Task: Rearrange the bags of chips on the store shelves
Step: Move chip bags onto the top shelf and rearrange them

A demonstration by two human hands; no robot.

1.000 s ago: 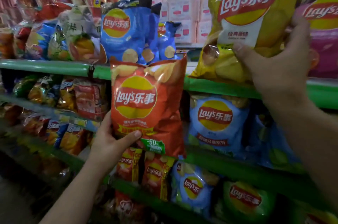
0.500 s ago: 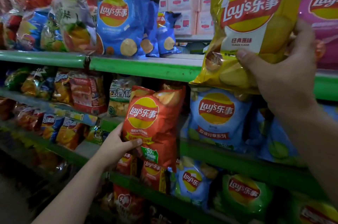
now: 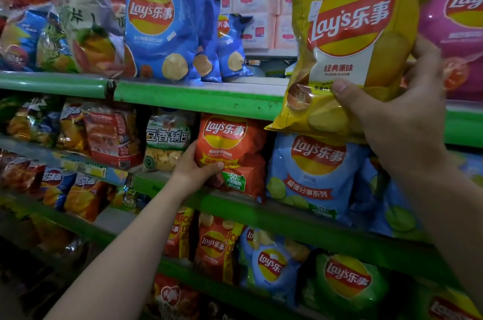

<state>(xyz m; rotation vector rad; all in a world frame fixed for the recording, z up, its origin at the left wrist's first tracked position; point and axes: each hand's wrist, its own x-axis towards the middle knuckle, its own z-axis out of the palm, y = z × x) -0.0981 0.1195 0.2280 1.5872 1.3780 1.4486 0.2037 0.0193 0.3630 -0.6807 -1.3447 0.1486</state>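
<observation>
An orange-red bag of chips (image 3: 230,155) stands on the second shelf (image 3: 287,217), between a green-and-white snack bag (image 3: 167,141) and a light blue bag of chips (image 3: 311,175). My left hand (image 3: 196,168) grips its lower left side, thumb across the front. A yellow bag of chips (image 3: 347,50) is held up in front of the top shelf (image 3: 198,97) at the right. My right hand (image 3: 397,113) grips its lower right part, thumb on the front. Its bottom edge hangs over the shelf's green lip.
Blue bags of chips (image 3: 162,29) stand on the top shelf, with a bare gap to their right. A pink bag (image 3: 454,32) sits behind the yellow one. Lower shelves hold orange, blue and green bags (image 3: 345,283). Pink cartons (image 3: 256,5) are stacked behind.
My left hand has carried the orange-red bag down and back into the second shelf, upright between its neighbours. The yellow bag has dropped slightly in view, still held.
</observation>
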